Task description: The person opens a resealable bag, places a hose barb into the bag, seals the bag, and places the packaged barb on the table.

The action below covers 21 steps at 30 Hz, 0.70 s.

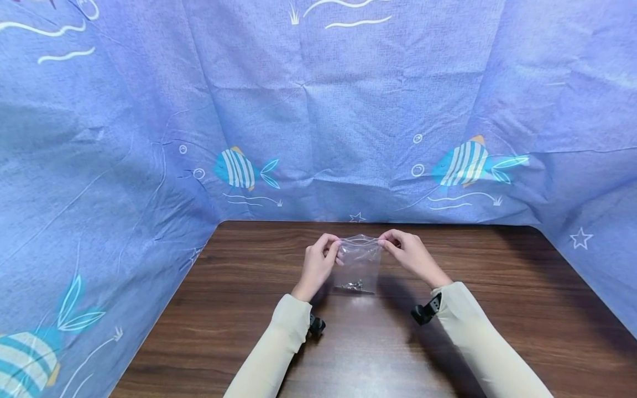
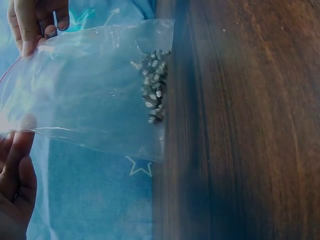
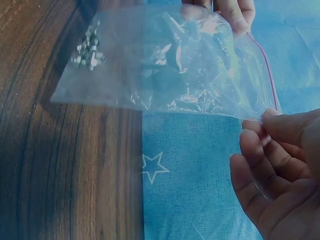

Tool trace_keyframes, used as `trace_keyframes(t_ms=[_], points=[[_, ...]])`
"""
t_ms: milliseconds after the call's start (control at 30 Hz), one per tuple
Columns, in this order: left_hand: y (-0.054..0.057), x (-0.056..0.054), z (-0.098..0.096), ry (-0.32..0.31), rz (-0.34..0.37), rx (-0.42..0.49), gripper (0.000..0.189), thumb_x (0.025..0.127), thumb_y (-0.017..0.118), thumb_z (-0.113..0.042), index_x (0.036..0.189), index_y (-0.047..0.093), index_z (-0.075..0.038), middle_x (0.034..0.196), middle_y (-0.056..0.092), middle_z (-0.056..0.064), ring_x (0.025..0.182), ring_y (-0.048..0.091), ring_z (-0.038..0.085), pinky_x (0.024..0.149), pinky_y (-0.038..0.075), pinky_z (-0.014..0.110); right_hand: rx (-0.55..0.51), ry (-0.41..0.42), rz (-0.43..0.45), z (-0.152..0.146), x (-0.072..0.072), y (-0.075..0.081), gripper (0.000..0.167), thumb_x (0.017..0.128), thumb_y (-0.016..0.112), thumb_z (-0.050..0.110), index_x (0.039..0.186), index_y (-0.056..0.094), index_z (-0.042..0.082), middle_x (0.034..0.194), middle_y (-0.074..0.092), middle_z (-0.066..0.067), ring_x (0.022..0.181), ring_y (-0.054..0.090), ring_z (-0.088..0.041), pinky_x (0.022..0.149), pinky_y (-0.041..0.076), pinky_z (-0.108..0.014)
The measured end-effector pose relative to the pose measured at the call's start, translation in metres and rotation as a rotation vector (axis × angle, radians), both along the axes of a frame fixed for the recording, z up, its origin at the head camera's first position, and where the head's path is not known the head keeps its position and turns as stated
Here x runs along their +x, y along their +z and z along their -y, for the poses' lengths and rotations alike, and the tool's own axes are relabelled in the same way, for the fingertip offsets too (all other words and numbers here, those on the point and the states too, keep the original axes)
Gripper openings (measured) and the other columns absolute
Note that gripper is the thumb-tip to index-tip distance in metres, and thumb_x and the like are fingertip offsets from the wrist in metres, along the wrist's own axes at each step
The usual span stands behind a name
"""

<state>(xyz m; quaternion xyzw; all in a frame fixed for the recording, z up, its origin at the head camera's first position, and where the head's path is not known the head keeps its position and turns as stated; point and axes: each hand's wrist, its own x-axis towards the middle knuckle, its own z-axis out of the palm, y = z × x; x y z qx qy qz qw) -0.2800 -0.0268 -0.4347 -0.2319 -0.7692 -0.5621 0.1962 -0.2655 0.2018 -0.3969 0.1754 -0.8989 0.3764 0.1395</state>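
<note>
A clear zip-lock bag (image 1: 359,265) hangs upright between both hands over the table. Its top edge bows a little apart in the head view, and a red zip line (image 3: 270,75) runs along it in the right wrist view. Small shiny metal screws or similar fasteners (image 2: 154,85) lie heaped at the bag's bottom. My left hand (image 1: 318,265) pinches the upper left corner between thumb and fingers. At the opposite corner my right hand (image 1: 410,254) pinches the plastic the same way, its other fingers curled below, as the right wrist view shows.
The dark wood-grain table (image 1: 239,320) spreads under the hands. Behind it and at the sides hangs a blue curtain (image 1: 348,138) printed with fish and stars. A small black camera is strapped at each wrist, below the light sleeves (image 1: 283,337).
</note>
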Motion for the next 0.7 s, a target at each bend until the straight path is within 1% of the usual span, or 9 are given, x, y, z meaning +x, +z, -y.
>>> trace_keyframes(t_ms=[100, 267, 333, 500, 700], points=[[-0.0005, -0.0003, 0.0003, 0.023, -0.028, -0.038, 0.011, 0.094, 0.060, -0.008, 0.090, 0.065, 0.001, 0.070, 0.069, 0.013, 0.056, 0.066, 0.023, 0.053, 0.051, 0.019, 0.008, 0.000, 0.008, -0.0003, 0.0007, 0.0000, 0.012, 0.093, 0.063, 0.016, 0.093, 0.069, 0.005, 0.076, 0.066, -0.007, 0.064, 0.050, -0.007, 0.059, 0.041, -0.022], [-0.0012, -0.0016, 0.0009, 0.055, -0.069, -0.083, 0.009, 0.091, 0.064, -0.007, 0.086, 0.068, -0.001, 0.070, 0.069, 0.009, 0.061, 0.065, 0.019, 0.056, 0.047, 0.017, 0.009, 0.001, 0.029, -0.0008, 0.0015, -0.0015, 0.012, 0.093, 0.064, 0.017, 0.094, 0.069, 0.005, 0.078, 0.067, -0.009, 0.064, 0.049, -0.008, 0.059, 0.041, -0.022], [-0.0011, -0.0018, 0.0011, 0.069, -0.073, -0.097, 0.008, 0.090, 0.066, -0.008, 0.086, 0.069, -0.001, 0.071, 0.069, 0.009, 0.063, 0.063, 0.017, 0.057, 0.046, 0.016, 0.007, 0.002, 0.035, -0.0008, 0.0016, -0.0022, 0.013, 0.093, 0.064, 0.017, 0.094, 0.070, 0.006, 0.079, 0.068, -0.009, 0.065, 0.049, -0.008, 0.060, 0.041, -0.022], [-0.0010, -0.0024, 0.0006, 0.091, -0.076, -0.118, 0.008, 0.089, 0.068, -0.009, 0.086, 0.071, -0.003, 0.076, 0.069, 0.008, 0.068, 0.061, 0.016, 0.062, 0.048, 0.018, 0.000, -0.005, 0.047, 0.0005, 0.0022, -0.0040, 0.013, 0.092, 0.065, 0.018, 0.094, 0.070, 0.006, 0.079, 0.068, -0.009, 0.065, 0.051, -0.009, 0.060, 0.042, -0.023], [-0.0020, -0.0026, -0.0015, 0.111, -0.082, -0.116, 0.007, 0.088, 0.068, -0.008, 0.084, 0.071, -0.003, 0.075, 0.067, 0.007, 0.068, 0.059, 0.015, 0.062, 0.048, 0.019, -0.016, -0.022, 0.022, 0.0022, 0.0028, -0.0061, 0.011, 0.092, 0.064, 0.014, 0.092, 0.069, 0.004, 0.079, 0.068, -0.011, 0.064, 0.050, -0.007, 0.060, 0.041, -0.022]])
